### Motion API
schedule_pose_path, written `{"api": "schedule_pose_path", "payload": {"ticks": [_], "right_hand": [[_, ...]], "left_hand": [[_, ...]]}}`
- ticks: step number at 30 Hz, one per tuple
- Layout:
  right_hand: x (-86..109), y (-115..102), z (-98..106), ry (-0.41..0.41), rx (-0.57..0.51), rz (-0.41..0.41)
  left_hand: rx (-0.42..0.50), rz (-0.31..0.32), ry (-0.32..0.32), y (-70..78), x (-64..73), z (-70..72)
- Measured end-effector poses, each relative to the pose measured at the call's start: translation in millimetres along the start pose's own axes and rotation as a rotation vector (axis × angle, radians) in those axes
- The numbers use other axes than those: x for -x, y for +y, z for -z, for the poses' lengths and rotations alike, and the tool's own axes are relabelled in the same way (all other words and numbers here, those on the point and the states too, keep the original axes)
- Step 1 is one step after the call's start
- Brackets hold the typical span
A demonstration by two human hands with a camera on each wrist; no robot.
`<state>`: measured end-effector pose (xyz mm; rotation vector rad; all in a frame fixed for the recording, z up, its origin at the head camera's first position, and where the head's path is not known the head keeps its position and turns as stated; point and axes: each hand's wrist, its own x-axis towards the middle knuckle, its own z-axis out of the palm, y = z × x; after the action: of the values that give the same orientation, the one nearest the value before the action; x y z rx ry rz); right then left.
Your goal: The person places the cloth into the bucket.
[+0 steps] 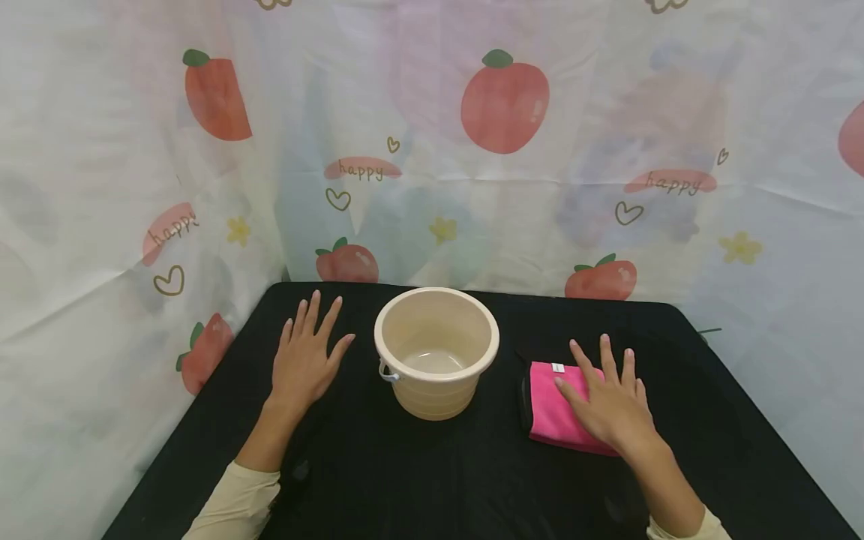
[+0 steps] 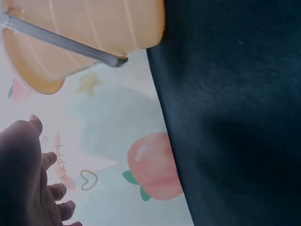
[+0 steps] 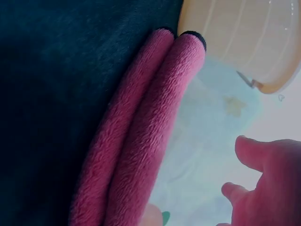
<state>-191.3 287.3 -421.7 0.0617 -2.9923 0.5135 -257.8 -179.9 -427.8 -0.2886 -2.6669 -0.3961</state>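
Note:
A cream plastic bucket (image 1: 435, 394) stands upright mid-table, its grey handle (image 2: 66, 40) hanging down along the side. To its left, my left hand (image 1: 304, 360) is spread with straight fingers and holds nothing. On the bucket's other side lies a folded pink plush cloth (image 1: 556, 412) with dark edging and a small white tag. Over the cloth's right part my right hand (image 1: 610, 405) spreads its fingers, hiding some of it in the head view. In the right wrist view the cloth (image 3: 146, 127) shows two thick folded layers, with that hand (image 3: 268, 179) raised above it.
Black fabric covers the table (image 1: 432, 480). A pale curtain (image 1: 418, 90) printed with fruit, hearts and flowers hangs along the back and the left side. A thin dark green tip (image 1: 710, 330) shows beyond the table's right edge.

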Motion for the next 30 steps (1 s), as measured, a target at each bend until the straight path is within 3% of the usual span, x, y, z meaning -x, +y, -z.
{"api": "schedule_pose_path", "payload": {"ticks": [6,22,30], "right_hand": [[2.1,8.0,-2.0,-0.037,0.000,-0.030],[0.6,16.5,-4.8,-0.237,-0.029,-0.099],[-0.4,21.4,-12.2,-0.258,-0.063,-0.101]], "left_hand": [[0.040,0.000,-0.014,9.1,-6.1,2.1],[0.262,-0.023,-0.055,27.9,-12.7,-3.3],[0.647,-0.043,-0.142,36.6,-10.4,-5.3]]}}
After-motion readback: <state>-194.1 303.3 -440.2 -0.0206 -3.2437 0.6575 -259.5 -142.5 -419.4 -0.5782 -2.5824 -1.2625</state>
